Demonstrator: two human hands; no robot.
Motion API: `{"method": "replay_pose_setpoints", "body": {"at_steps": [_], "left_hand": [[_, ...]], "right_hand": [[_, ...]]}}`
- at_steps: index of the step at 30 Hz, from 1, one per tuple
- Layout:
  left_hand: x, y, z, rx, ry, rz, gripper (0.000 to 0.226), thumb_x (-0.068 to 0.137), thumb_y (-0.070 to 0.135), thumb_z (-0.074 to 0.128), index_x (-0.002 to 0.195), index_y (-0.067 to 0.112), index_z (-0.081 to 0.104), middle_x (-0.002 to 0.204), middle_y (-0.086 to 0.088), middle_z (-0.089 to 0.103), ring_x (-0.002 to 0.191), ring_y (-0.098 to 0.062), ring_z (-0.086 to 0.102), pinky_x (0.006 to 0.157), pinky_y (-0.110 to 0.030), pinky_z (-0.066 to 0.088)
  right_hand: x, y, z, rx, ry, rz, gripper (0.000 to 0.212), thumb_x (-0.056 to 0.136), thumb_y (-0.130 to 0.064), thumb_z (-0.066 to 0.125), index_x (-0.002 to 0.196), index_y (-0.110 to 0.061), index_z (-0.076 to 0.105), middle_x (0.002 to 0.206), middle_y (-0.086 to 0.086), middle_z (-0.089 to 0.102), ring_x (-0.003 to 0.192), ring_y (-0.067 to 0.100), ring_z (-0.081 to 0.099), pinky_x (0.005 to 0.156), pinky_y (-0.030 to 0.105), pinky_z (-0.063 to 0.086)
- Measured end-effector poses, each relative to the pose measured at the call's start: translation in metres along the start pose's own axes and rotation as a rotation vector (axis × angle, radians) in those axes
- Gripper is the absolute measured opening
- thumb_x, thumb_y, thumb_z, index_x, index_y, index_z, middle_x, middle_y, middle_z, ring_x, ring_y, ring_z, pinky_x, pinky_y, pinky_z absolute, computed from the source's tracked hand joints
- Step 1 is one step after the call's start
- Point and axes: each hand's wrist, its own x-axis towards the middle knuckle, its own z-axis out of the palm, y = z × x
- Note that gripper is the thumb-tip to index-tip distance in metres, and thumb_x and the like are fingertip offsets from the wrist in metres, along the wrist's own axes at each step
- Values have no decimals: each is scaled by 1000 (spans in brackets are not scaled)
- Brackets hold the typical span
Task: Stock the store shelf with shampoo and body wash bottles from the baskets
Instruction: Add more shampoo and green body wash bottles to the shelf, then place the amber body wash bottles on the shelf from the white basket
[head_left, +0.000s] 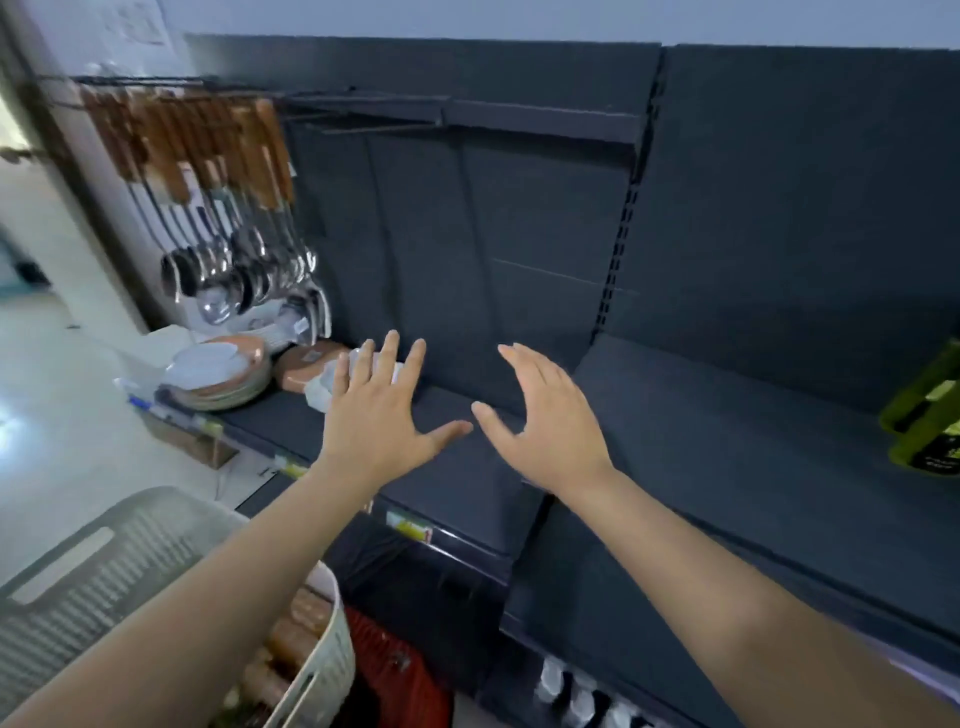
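Hands (375, 415) (545, 415) spread, empty, above dark shelf (727, 447), basket (311, 670) below-left

1. Only the arms and hands of the person show: left forearm (208, 597) comes in from about 8 o'clock, right forearm (753, 587) from about 4 o'clock.
2. Both forearms are bare skin right out to the frame edge.
3. Left hand (374, 410) and right hand (545, 421) are bare too, with slim fingers.
4. Nails and finer skin detail are too blurry to make out.
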Motion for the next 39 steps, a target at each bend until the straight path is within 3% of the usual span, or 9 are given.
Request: {"method": "replay_pose_setpoints", "body": {"at_steps": [7,11,19,22,26,30,32,36,39], "left_hand": [[-89,-137,19,-5,-95,-454,117,64,95,11,156,23,15,163,-9,14,148,-33,14,119,-49,13],[-137,-188,35,0,-182,-694,111,70,93,28,155,23,17,162,-10,16,147,-34,17,119,-48,16],[-223,-202,107,-67,-536,-1032,116,70,83,55,156,29,0,161,-8,16,142,-34,27,117,-46,24],[-239,-196,132,-151,-595,-1222,118,69,76,64,156,27,2,154,-11,30,137,-33,33,111,-44,29],[-243,-187,151,-187,-554,-1318,119,74,61,72,153,28,-10,151,-13,23,129,-36,40,103,-48,39],[-243,-183,157,-216,-542,-1366,120,76,55,72,151,32,-20,146,-14,22,106,-33,55,73,-39,50],[-242,-185,156,-314,-528,-1417,122,75,50,74,149,36,-21,145,-16,22,97,-31,60,65,-34,50],[-240,-192,148,-450,-474,-1507,127,72,37,82,152,35,-18,149,-17,22,110,-33,57,69,-32,50],[-241,-198,139,-480,-386,-1576,120,75,35,80,155,19,-9,154,-17,21,123,-36,51,85,-37,51]], "right_hand": [[4,-104,110,144,-319,-172,58,95,-39,53,145,-19,35,149,-6,36,137,13,32,108,31,35],[-4,-140,168,240,-500,-218,52,94,-33,55,142,-19,39,144,-5,40,132,13,38,103,27,36],[-36,-169,271,301,-862,-200,48,92,-29,59,135,-17,45,136,1,48,124,20,48,99,31,40],[-40,-169,297,288,-943,-192,47,92,-27,58,136,-17,44,136,2,47,123,20,47,95,28,38],[-40,-165,317,293,-989,-177,41,92,-23,58,131,-16,47,130,5,49,117,22,50,97,32,41],[-39,-160,331,273,-1024,-146,42,91,-22,58,131,-15,47,133,6,47,115,23,51,97,35,43],[-40,-158,337,261,-1051,-136,43,91,-21,59,131,-14,47,134,7,46,116,24,50,97,34,42],[-42,-155,345,199,-1134,-146,50,89,-21,61,136,-13,43,137,9,46,126,26,45,103,39,42],[-42,-156,348,126,-1172,-160,49,90,-20,62,135,-11,46,130,8,54,118,25,53,95,36,47]]}}
